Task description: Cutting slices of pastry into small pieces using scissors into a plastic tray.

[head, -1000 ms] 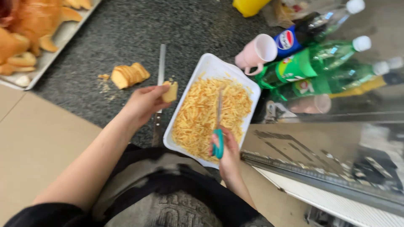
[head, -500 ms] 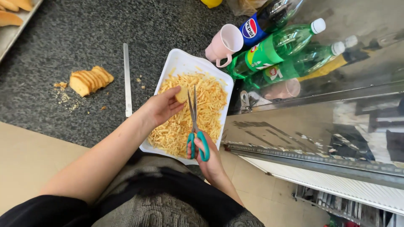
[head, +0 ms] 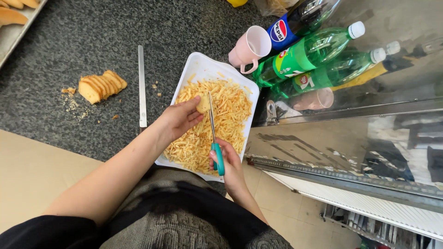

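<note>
Fingers of left hand [head: 177, 121] pinch a pale bread slice [head: 203, 104] over white tray [head: 199, 66] so cut strips drop in. Right hand [head: 229, 161] grips teal-handled scissors [head: 214, 133], blades at 12 o'clock, beside the slice. Sliced loaf [head: 100, 85] at 9 o'clock.

**Speckled counter and what it bears**

A dark speckled stone counter [head: 92, 41] carries a white rectangular tray [head: 200, 69] heaped with yellow shreds. Left of the tray lies a long pale strip [head: 141, 83]; further left, sliced bread [head: 99, 85] with crumbs. Beyond the tray's far right corner lie a tipped pink mug [head: 251, 48] and green bottles [head: 318, 53].
</note>
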